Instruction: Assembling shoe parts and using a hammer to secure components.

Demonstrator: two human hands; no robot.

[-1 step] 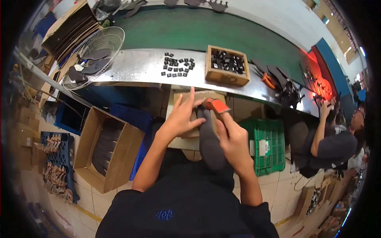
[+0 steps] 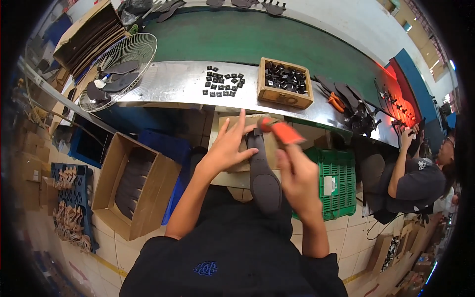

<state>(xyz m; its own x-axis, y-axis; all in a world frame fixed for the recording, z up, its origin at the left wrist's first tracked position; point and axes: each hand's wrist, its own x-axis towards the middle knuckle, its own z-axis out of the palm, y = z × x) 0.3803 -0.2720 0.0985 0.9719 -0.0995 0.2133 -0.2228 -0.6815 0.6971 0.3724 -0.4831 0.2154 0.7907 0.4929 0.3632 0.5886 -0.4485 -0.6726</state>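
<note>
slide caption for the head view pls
Left hand against a dark sole, right hand gripping a motion-blurred orange-red tool.

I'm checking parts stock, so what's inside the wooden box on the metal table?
The wooden box holds a heap of small dark pieces, some showing pale faces; those on top hide whatever lies beneath.

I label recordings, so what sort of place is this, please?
Probably a shoe workshop: the left hand touches a dark sole, more soles lie in a wire basket, and small black parts fill a wooden box.
</note>
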